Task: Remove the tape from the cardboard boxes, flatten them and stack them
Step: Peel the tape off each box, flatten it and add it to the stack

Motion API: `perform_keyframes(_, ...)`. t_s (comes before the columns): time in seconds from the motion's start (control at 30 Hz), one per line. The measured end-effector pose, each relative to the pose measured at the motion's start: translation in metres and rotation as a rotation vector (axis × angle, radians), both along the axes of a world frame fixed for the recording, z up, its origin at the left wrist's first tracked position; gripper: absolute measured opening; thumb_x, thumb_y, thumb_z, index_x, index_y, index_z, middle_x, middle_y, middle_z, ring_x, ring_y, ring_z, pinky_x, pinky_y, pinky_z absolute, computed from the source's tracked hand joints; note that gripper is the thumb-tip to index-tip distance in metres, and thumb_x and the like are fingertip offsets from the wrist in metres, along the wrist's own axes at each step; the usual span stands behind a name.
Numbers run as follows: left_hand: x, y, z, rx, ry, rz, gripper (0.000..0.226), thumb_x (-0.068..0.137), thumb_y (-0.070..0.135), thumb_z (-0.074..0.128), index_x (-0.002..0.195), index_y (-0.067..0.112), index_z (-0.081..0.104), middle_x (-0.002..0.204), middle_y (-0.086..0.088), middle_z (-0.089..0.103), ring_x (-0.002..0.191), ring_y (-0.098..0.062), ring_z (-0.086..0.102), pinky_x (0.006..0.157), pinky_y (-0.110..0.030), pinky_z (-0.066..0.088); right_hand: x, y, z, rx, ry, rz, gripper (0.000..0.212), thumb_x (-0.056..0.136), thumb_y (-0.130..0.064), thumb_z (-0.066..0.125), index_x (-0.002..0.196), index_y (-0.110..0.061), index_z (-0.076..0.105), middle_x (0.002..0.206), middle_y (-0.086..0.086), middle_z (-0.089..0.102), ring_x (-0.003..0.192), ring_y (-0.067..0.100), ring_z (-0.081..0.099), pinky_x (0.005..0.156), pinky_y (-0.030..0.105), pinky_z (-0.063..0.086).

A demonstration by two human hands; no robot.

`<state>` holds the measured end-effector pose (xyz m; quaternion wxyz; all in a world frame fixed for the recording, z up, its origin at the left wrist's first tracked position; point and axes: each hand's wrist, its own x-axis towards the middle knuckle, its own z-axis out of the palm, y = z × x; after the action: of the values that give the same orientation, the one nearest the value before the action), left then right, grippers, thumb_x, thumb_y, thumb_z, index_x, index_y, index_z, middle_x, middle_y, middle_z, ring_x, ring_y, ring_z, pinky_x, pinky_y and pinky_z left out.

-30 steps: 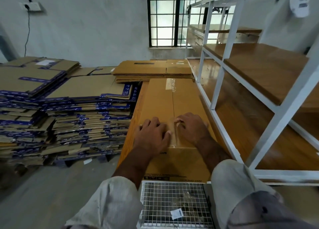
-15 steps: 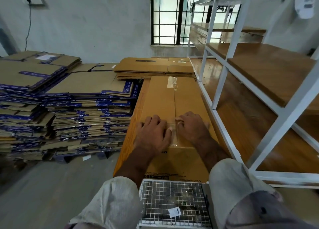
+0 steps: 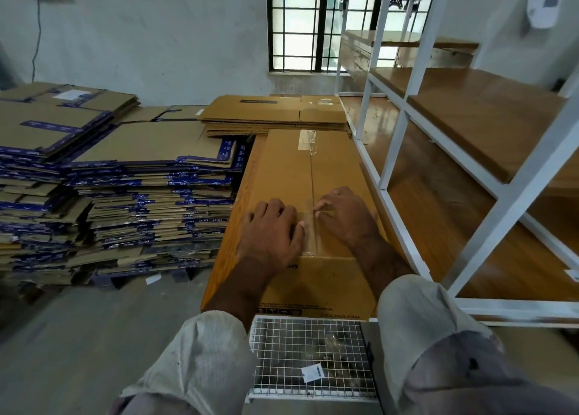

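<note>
A long brown cardboard box [image 3: 288, 164] lies closed on a wooden surface [image 3: 228, 248], running away from me. Clear tape [image 3: 308, 226] covers the near end of its centre seam, and a crumpled piece of tape [image 3: 307, 140] sits at the far end. My left hand [image 3: 269, 230] rests on the box top just left of the seam, thumb on the tape. My right hand [image 3: 347, 217] is on the right side, fingers curled, fingertips pinching at the tape on the seam. A stack of flattened brown boxes [image 3: 272, 114] lies beyond the box.
Tall piles of flattened boxes with blue print [image 3: 125, 179] fill the left side on the floor. A white metal rack with wooden shelves [image 3: 391, 151] stands close on the right. A wire mesh basket [image 3: 310, 352] holding tape scraps sits between my knees.
Both hands stay at the near end of the seam, with the right fingertips shifting only slightly on the tape. The box has not moved.
</note>
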<state>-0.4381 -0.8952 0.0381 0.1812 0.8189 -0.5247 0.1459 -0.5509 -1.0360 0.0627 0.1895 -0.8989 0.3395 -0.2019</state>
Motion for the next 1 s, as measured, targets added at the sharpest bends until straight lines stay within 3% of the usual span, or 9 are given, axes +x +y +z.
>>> perform_keyframes(0.13,0.0,0.0,0.0,0.006,-0.027,0.017,0.057,0.093,0.059,0.019,0.118,0.024,0.057,0.122,-0.001,0.053,0.111,-0.02,0.047,0.092,-0.042,0.033,0.008,-0.002,0.006,-0.008,0.007,-0.037,0.024,0.09,-0.04,0.066,0.07,-0.046,0.053,0.126,-0.007,0.058,0.115,0.021,0.055,0.098,0.056,0.047)
perform_keyframes(0.3,0.003,-0.001,-0.004,-0.003,-0.046,0.011,0.053,0.094,0.058,0.023,0.116,0.023,0.058,0.12,-0.001,0.053,0.109,-0.02,0.047,0.089,-0.041,0.033,0.008,-0.002,0.002,-0.031,0.099,-0.065,0.007,0.098,-0.04,0.057,0.097,-0.042,0.063,0.137,-0.005,0.049,0.126,0.022,0.045,0.101,0.053,0.032)
perform_keyframes(0.63,0.005,-0.003,-0.006,0.014,-0.054,0.001,0.046,0.097,0.056,0.032,0.117,0.023,0.057,0.123,-0.003,0.052,0.112,-0.023,0.047,0.091,-0.043,0.036,0.016,0.002,0.004,-0.085,0.295,-0.077,0.032,0.105,-0.04,0.043,0.129,-0.027,0.058,0.146,0.004,0.039,0.132,0.026,0.036,0.103,0.054,0.03)
perform_keyframes(0.83,0.005,-0.001,-0.003,0.001,-0.044,-0.007,0.044,0.099,0.058,0.036,0.119,0.024,0.056,0.125,-0.001,0.051,0.115,-0.022,0.046,0.093,-0.045,0.037,0.02,0.013,0.009,-0.089,0.287,-0.118,0.035,0.103,-0.04,0.048,0.132,-0.021,0.055,0.146,0.004,0.038,0.131,0.025,0.037,0.104,0.055,0.032)
perform_keyframes(1.0,0.011,0.008,0.007,0.055,0.09,-0.157,0.081,0.078,0.081,0.029,0.131,0.026,0.057,0.132,0.002,0.05,0.119,-0.019,0.044,0.095,-0.042,0.036,0.002,0.037,0.01,-0.108,0.193,-0.128,0.04,0.101,-0.033,0.055,0.137,-0.016,0.05,0.144,0.005,0.037,0.129,0.024,0.038,0.105,0.05,0.037)
